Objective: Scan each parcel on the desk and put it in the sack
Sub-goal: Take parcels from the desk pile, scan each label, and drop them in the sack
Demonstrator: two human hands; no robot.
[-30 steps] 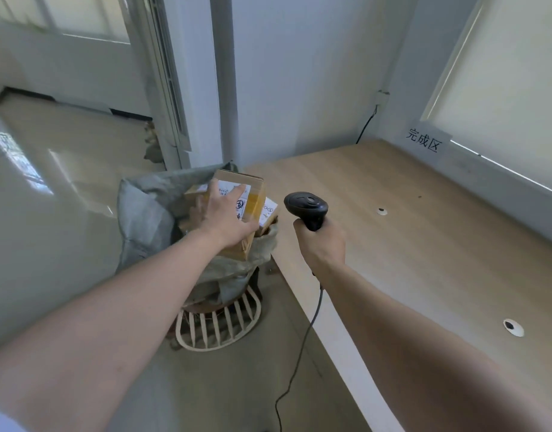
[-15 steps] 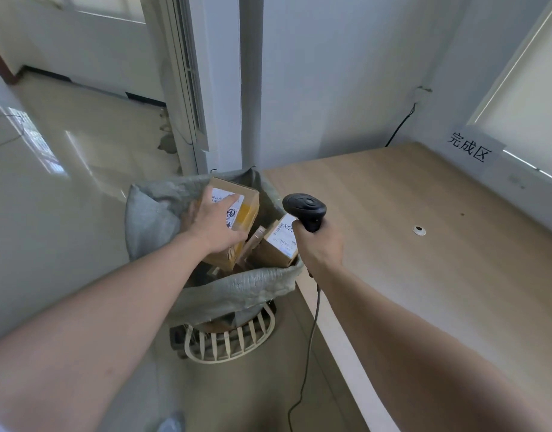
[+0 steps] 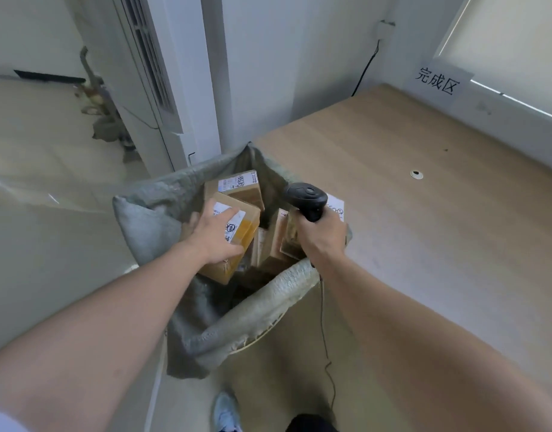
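Observation:
A grey woven sack (image 3: 150,226) stands open on the floor beside the wooden desk (image 3: 424,232). My left hand (image 3: 213,233) grips a cardboard parcel (image 3: 246,235) with a white label and yellow tape, held inside the sack's mouth. Several other cardboard parcels (image 3: 240,187) lie in the sack around it. My right hand (image 3: 323,236) holds a black barcode scanner (image 3: 305,199) upright over the sack's right rim; its cable hangs down to the floor.
A white paper sign with black characters (image 3: 436,81) is stuck to the wall behind the desk. A small round cable hole (image 3: 416,174) marks the desktop. A white door frame (image 3: 187,88) stands behind the sack. My shoe (image 3: 226,413) is below it.
My left hand has lowered the parcel deeper into the sack. The view has tilted down and nearer, showing more parcels inside. My right hand with the scanner has moved over the sack's rim.

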